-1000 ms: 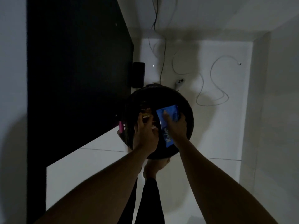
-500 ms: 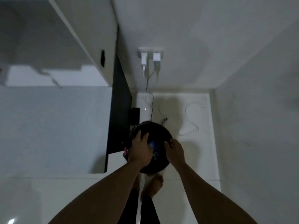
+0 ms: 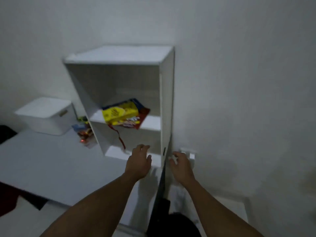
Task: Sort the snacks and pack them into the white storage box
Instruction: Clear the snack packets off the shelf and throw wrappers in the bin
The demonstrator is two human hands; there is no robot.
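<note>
The white storage box (image 3: 45, 115) with its lid on stands at the back left of the white table (image 3: 51, 168). A yellow snack packet (image 3: 119, 112) lies on a red one (image 3: 135, 122) on the middle shelf of a white shelf unit (image 3: 164, 100). Several small snacks (image 3: 83, 130) lie on the table between box and shelf. My left hand (image 3: 139, 161) hovers empty with fingers spread before the bottom shelf. My right hand (image 3: 181, 164) is empty and open beside the shelf's right side.
A red string (image 3: 119, 137) hangs from the red packet into the lower shelf. A wall socket with white plugs (image 3: 188, 153) sits behind my right hand. A black round bin (image 3: 176, 224) stands on the floor at the bottom. Dark cloth (image 3: 6, 132) lies at the far left.
The view has swung up from the black bin on the floor to the table and shelf. Both hands have left the bin and its blue packet and now hang empty.
</note>
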